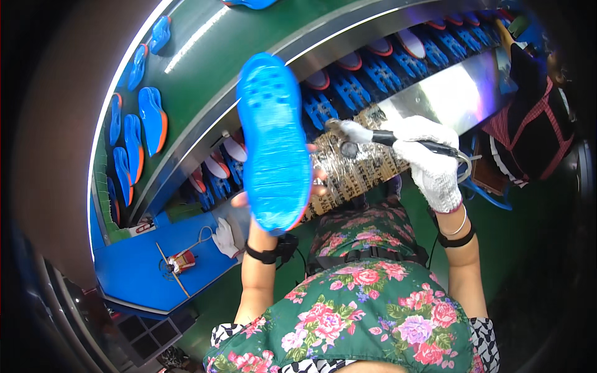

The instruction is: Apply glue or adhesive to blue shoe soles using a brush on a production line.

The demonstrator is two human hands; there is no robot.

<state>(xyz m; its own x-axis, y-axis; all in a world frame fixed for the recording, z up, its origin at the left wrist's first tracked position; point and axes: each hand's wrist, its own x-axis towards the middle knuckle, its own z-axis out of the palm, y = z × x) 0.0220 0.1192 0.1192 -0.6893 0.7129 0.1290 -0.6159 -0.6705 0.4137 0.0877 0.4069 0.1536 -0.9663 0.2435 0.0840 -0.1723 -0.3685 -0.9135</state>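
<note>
My left hand (318, 176) holds up a bright blue shoe sole (273, 143), fingers wrapped behind it. The sole has a grid of small hollows at its upper end, a shiny wet-looking face and a reddish edge low on the right. Most of the hand is hidden by the sole. In a white knit glove, my right hand (426, 152) is closed around a brush (384, 138) with a dark handle and a thin tube running from its end. The brush tip points left, apart from the sole, above a tape-wrapped cardboard ledge (364, 177).
A green conveyor belt (193, 74) carries several blue soles. Beneath its metal edge, blue racks (351, 87) hold more soles. At left, a blue table (137, 267) bears a white glove (225, 237) and a small red device. Black-and-red checked clothing (535, 130) shows at right.
</note>
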